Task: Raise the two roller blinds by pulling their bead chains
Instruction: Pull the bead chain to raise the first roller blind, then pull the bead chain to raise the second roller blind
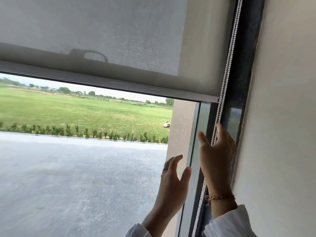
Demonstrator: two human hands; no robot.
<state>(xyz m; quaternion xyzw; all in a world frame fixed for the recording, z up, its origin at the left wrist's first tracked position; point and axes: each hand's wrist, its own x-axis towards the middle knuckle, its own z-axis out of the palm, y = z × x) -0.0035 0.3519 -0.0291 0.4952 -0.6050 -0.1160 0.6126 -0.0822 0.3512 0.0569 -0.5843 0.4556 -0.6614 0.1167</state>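
A grey roller blind [102, 31] covers the upper part of the window. Its bottom bar [119, 82] slants across the view at about a third of the way down. A white bead chain [227, 69] hangs in two strands along the dark window frame [244, 65] on the right. My right hand [217, 161] is raised at the chain with fingers stretched upward; the chain runs between thumb and fingers across the palm, not clenched. My left hand [172, 182] is lower and to the left, fingers apart, holding nothing. Only one blind is in view.
A pale wall [282, 117] rises right beside the chain. Through the window glass [68, 168] I see a paved terrace, a low hedge and a green field. A bracelet [220, 197] sits on my right wrist, and both arms have white sleeves.
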